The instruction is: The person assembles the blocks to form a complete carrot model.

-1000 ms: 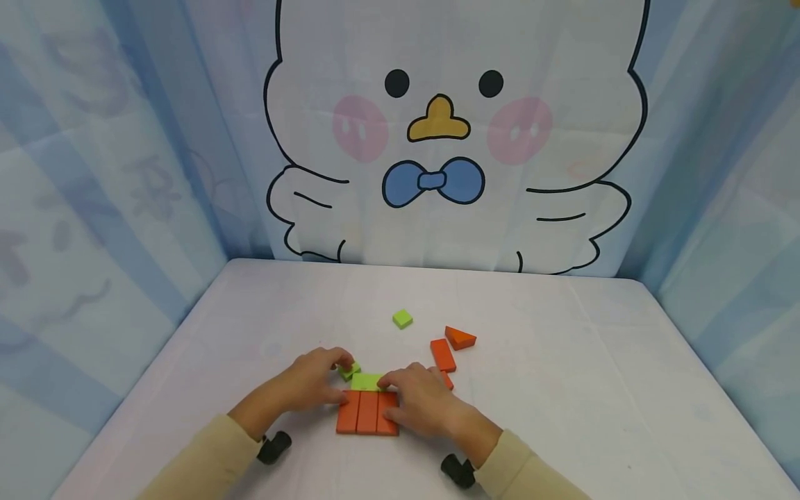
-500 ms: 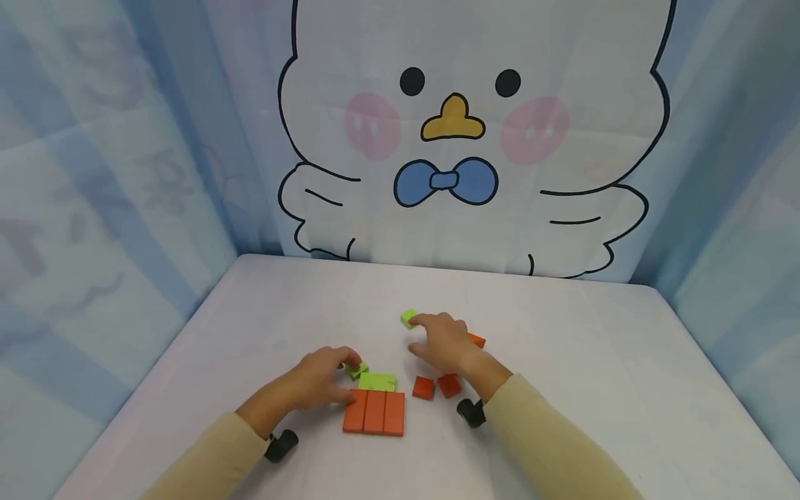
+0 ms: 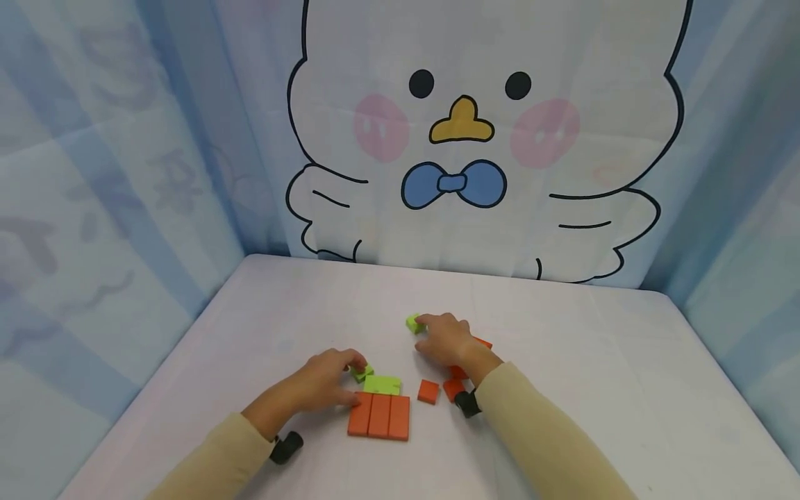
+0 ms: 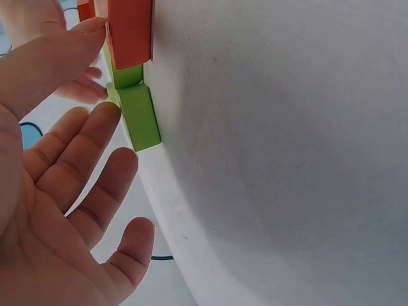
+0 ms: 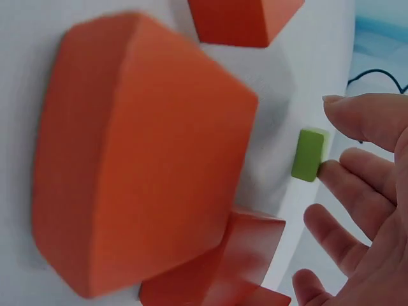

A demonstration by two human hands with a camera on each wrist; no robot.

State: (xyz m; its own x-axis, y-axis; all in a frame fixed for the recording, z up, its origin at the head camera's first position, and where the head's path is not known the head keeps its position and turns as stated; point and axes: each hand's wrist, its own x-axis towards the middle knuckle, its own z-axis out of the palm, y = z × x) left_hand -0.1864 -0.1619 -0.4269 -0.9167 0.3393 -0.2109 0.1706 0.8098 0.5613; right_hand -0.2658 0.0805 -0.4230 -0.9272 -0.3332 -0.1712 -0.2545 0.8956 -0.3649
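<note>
White table (image 3: 562, 389), duck curtain (image 3: 475, 139) behind. Far green block (image 3: 413, 323) just left of right hand (image 3: 445, 340), fingertips touching, not clasped; left hand (image 3: 325, 382) relaxed beside near green block (image 3: 362, 373).

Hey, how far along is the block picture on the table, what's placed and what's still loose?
Placed: three orange bars lie side by side as a square, with a green block along its far edge. In hand: the left hand touches a small green piece beside that block; the right hand reaches a green square farther back, fingers touching it. Left: a loose orange square and other orange pieces partly hidden under the right arm.
</note>
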